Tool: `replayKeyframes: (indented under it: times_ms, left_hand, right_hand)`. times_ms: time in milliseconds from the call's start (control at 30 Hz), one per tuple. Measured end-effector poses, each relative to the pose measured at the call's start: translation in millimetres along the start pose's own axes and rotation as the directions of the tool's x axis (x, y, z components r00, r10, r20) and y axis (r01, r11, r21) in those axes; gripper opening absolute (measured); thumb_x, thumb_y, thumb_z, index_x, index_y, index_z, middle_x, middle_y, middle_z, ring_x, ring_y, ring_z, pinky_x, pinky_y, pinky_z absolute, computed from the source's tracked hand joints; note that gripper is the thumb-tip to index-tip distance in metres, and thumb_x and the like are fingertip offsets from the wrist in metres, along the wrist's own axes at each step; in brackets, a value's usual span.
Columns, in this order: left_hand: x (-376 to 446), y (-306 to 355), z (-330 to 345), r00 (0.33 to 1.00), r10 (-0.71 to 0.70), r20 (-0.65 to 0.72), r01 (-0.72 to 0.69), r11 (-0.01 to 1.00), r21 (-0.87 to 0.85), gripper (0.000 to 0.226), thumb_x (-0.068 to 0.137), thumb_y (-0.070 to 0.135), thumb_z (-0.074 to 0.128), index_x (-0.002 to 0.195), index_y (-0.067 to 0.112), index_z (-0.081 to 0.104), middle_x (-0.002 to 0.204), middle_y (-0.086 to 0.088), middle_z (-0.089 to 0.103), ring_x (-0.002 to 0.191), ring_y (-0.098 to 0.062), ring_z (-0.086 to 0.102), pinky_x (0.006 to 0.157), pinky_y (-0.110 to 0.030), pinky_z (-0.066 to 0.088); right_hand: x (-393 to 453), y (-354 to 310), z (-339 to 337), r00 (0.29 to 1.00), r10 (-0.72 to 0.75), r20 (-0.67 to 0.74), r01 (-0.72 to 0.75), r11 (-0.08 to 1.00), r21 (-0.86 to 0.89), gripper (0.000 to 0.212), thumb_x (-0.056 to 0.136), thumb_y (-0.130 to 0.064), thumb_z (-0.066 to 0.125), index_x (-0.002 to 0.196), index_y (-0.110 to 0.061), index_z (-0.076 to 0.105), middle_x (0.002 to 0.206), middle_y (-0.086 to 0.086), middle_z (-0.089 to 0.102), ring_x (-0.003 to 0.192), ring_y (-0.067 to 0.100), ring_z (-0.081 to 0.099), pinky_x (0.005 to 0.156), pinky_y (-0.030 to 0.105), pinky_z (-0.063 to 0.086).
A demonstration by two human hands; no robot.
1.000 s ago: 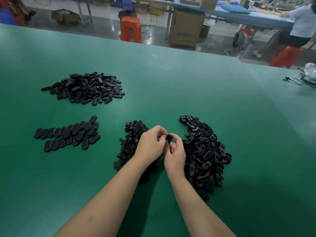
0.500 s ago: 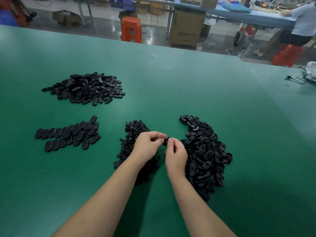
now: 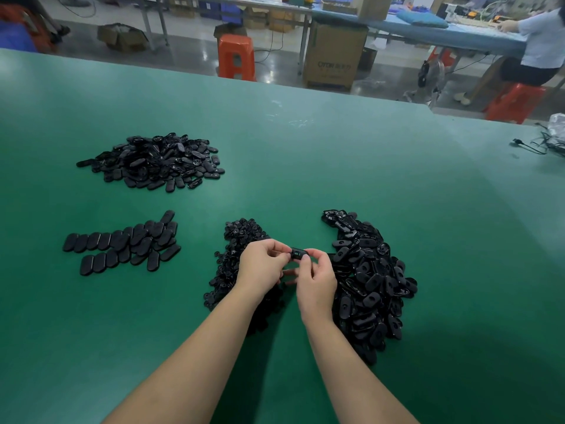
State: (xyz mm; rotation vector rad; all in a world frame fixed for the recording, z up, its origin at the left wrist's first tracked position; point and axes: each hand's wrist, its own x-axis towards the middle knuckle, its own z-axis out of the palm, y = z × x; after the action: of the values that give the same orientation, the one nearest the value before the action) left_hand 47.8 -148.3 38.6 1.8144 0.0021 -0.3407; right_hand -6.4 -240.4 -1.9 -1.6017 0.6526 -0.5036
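blocked: small-parts heap [image 3: 241,264] left; shell heap [image 3: 370,286] right | free: green table [image 3: 305,166] beyond

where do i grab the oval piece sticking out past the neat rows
Probably pinch the oval piece across its narrow width, on the long edges near its free far end, from above. It lies flat on the green table, and its near end meets the neat rows.

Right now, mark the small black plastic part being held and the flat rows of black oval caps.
small black plastic part [image 3: 298,253]: head view, its exposed middle.
flat rows of black oval caps [image 3: 104,240]: head view, a cap in the upper row.
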Motion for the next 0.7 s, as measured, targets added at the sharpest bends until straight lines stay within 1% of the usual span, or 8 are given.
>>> replayKeyframes:
  times_ms: [67,133,233,300,367,467,633,700]
  left_hand:
    - [-0.8,3.4,1.8,1.000,0.017,-0.017,-0.016,0.999,0.040,0.017,0.089,0.005,0.070,0.077,0.018,0.071,0.064,0.003,0.068,0.038,-0.001,0.053,0.042,-0.016,0.043]
    - [-1.0,6.3,3.7,0.998,0.049,-0.030,-0.043,0.987,0.156,0.019,0.088,0.010,0.071,0.075,0.023,0.069,0.071,0.004,0.071,0.042,0.002,0.054,0.045,-0.015,0.044]
    - [-1.8,9.1,5.0,0.997,0.070,-0.030,-0.061,0.969,0.238,0.019,0.089,0.013,0.070,0.074,0.026,0.068,0.074,0.008,0.071,0.052,0.000,0.060,0.051,-0.015,0.047]
    - [-2.5,10.3,5.4,0.996,0.084,-0.037,-0.072,0.964,0.258,0.019,0.089,0.013,0.069,0.075,0.025,0.069,0.075,0.008,0.071,0.059,-0.005,0.063,0.057,-0.020,0.054]
    - [-2.8,11.1,5.3,0.994,0.100,-0.045,-0.085,0.960,0.268,0.019,0.088,0.013,0.069,0.074,0.025,0.069,0.074,0.008,0.071,0.063,-0.005,0.065,0.063,-0.025,0.059]
    - [-3.4,12.6,5.7,0.994,0.092,-0.052,-0.075,0.963,0.258,0.018,0.088,0.014,0.069,0.075,0.025,0.070,0.071,0.008,0.070,0.058,-0.001,0.063,0.058,-0.022,0.057]
    - [-3.8,15.6,7.2,0.993,0.103,-0.052,-0.082,0.946,0.315,0.017,0.087,0.015,0.069,0.074,0.025,0.069,0.073,0.010,0.068,0.066,-0.003,0.062,0.053,-0.012,0.045]
    - [-2.0,16.5,7.0,0.994,0.091,-0.057,-0.068,0.946,0.317,0.014,0.086,0.015,0.070,0.074,0.023,0.069,0.072,0.009,0.068,0.064,-0.004,0.062,0.051,-0.012,0.042]
  right_hand:
    - [-0.1,0.1,-0.5,1.000,-0.004,0.007,0.004,1.000,0.002,0.012,0.100,-0.018,0.054,0.096,-0.029,0.058,0.079,0.004,0.076,0.077,0.030,0.073,0.078,0.057,0.058]
    - [-0.5,-0.2,-1.1,1.000,-0.006,0.010,0.006,1.000,-0.003,0.013,0.100,-0.017,0.055,0.095,-0.028,0.059,0.079,0.004,0.075,0.078,0.028,0.072,0.079,0.054,0.058]
    - [0.8,-0.5,-1.8,0.999,-0.041,-0.023,0.040,0.998,-0.053,0.019,0.099,-0.016,0.058,0.087,-0.031,0.059,0.077,-0.008,0.073,0.076,0.007,0.068,0.075,0.033,0.054]
    - [1.2,-0.5,-1.9,0.998,-0.055,-0.026,0.053,0.996,-0.075,0.023,0.098,-0.015,0.058,0.083,-0.032,0.059,0.076,-0.016,0.071,0.074,0.000,0.065,0.070,0.021,0.049]
    - [1.2,-0.6,-1.5,0.999,-0.050,-0.019,0.048,0.996,-0.076,0.021,0.099,-0.015,0.058,0.084,-0.031,0.060,0.075,-0.016,0.071,0.074,0.001,0.065,0.069,0.021,0.050]
    - [1.5,0.1,-1.6,0.998,-0.062,-0.014,0.061,0.994,-0.090,0.022,0.098,-0.016,0.058,0.083,-0.031,0.060,0.076,-0.014,0.071,0.075,0.002,0.065,0.069,0.019,0.051]
    - [0.3,-1.2,-1.8,0.997,-0.077,-0.001,0.077,0.992,-0.099,0.024,0.099,-0.016,0.058,0.083,-0.034,0.059,0.082,-0.022,0.070,0.075,0.001,0.064,0.067,0.013,0.047]
    - [-0.2,-1.7,-1.5,0.997,-0.078,0.009,0.079,0.992,-0.100,0.023,0.100,-0.017,0.057,0.085,-0.034,0.059,0.083,-0.022,0.070,0.076,0.002,0.065,0.070,0.018,0.049]
